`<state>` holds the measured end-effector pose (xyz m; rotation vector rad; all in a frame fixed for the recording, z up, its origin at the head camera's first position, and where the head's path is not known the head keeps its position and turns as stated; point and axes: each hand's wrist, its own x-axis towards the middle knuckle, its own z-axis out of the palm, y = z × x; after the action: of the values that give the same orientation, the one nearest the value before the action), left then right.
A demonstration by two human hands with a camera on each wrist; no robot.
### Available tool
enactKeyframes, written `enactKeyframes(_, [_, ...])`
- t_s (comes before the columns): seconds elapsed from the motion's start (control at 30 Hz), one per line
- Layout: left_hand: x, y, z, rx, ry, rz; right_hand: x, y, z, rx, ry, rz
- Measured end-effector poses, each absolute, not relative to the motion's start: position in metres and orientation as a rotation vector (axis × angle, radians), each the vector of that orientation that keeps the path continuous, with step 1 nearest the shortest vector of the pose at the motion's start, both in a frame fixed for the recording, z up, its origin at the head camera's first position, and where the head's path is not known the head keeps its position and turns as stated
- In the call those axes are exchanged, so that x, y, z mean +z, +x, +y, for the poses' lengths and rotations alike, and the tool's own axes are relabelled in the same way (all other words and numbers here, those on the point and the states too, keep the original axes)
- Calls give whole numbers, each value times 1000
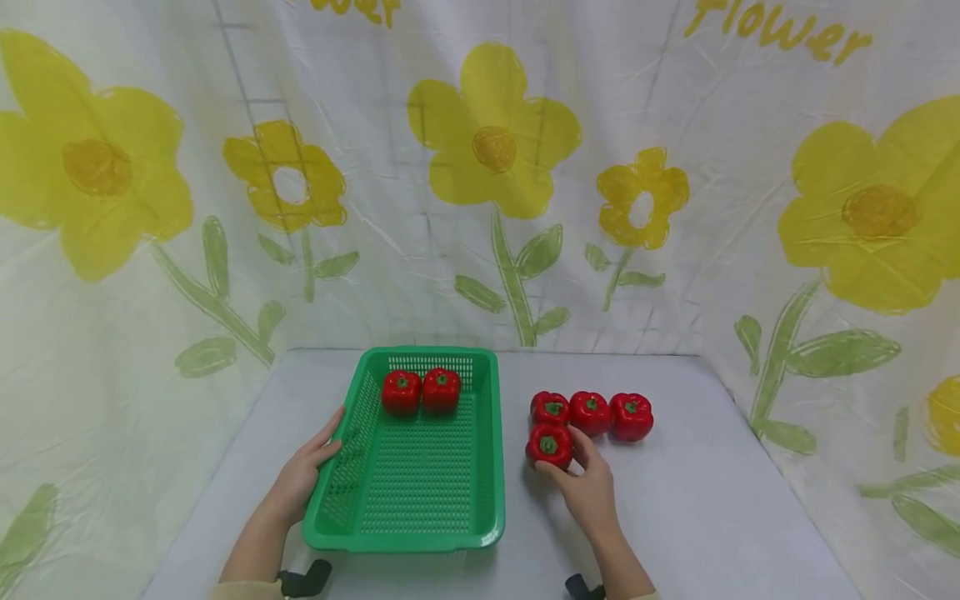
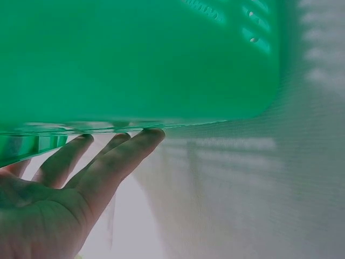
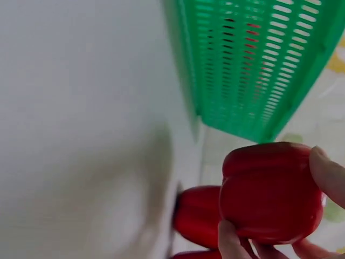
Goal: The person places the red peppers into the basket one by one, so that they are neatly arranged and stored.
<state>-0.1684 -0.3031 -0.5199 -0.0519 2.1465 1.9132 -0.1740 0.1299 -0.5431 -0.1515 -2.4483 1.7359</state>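
My right hand (image 1: 588,487) grips a red bell pepper (image 1: 550,446) between thumb and fingers, its green stem facing up. In the right wrist view this pepper (image 3: 272,194) looks raised a little off the table. Just behind it, three more red peppers (image 1: 590,413) stand in a row. A green plastic basket (image 1: 491,467) lies to the left, with two red peppers (image 1: 422,392) side by side at its far end. At the basket's left side, my left hand (image 1: 300,475) rests its extended fingertips against the rim; the left wrist view shows these fingers (image 2: 116,164) nearly straight.
The pale table (image 1: 697,500) runs back to a white curtain (image 1: 390,275) painted with yellow flowers, which also hangs on both sides. The basket's right rim stands between its inside and the loose peppers.
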Motion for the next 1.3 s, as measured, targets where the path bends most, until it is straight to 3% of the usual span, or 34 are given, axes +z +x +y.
enactKeyframes(0.7, [-520,-168,-304,1932,-46,2126,-478,-177,108,1797,-30,-2330])
enactKeyframes(1.3, [-520,-170,-304,1954,-13,2109,-451,-196,68,1799,37,-2425])
